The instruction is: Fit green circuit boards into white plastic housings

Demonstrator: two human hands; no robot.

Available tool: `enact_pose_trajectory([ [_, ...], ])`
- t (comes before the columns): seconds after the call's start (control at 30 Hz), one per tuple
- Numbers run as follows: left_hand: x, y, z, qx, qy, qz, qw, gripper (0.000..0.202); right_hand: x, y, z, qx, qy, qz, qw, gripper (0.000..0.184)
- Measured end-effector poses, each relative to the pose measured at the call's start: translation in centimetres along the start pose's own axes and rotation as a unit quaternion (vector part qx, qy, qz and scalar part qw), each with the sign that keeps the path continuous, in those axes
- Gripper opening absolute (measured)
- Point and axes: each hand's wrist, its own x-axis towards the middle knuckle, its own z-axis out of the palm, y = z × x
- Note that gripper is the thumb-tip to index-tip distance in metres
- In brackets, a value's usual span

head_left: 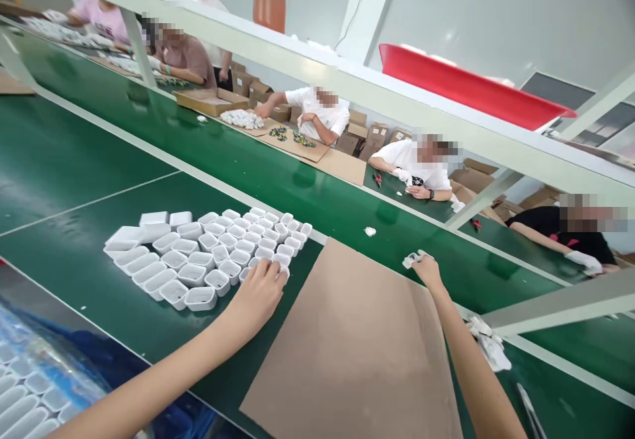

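My left hand (260, 293) reaches to the right edge of a close-set group of white plastic housings (193, 274), small open-topped boxes with rounded corners. Its fingers are curled and closed around one housing at that edge, which they partly cover. Out over the green conveyor belt (342, 217), my right hand (427, 270) pinches a small white plastic part (411, 260). The fingers hide some of that part. Between my arms a flat brown cardboard sheet (352, 340) lies on the green worktop.
More white housings (30, 386) sit in blue plastic film at lower left. Tweezers (530, 412) and crumpled white gloves (489, 343) lie at right. A small white piece (370, 231) rides the belt. Slanting white frame posts (560, 307) stand at right; several co-workers sit across the belt.
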Motion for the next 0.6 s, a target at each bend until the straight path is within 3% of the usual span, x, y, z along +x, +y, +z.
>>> enact_pose_trajectory([
  [0.13, -0.9, -1.0, 1.9, 0.034, 0.010, -0.020, 0.999, 0.038, 1.8, -2.7, 2.5, -0.013, -0.014, -0.089, 0.996, 0.043],
  [0.23, -0.7, -1.0, 2.5, 0.034, 0.019, -0.020, 0.999, 0.039, 3.7, -5.8, 4.4, -0.013, -0.072, -0.167, 0.983, 0.034],
  [0.33, -0.9, -0.4, 1.9, 0.009, 0.021, 0.001, 1.000, 0.031, 5.0, -8.0, 5.3, -0.022, -0.107, -0.197, 0.974, 0.023],
  [0.5, -1.4, 3.1, 1.1, -0.102, -0.008, 0.093, 0.990, 0.007, 4.2, -7.8, 4.1, -0.053, -0.106, -0.210, 0.970, 0.017],
  [0.6, -0.1, 6.4, 2.1, -0.140, -0.036, 0.155, 0.977, 0.012, 0.8, -6.8, 2.8, -0.078, -0.099, -0.210, 0.970, 0.020],
])
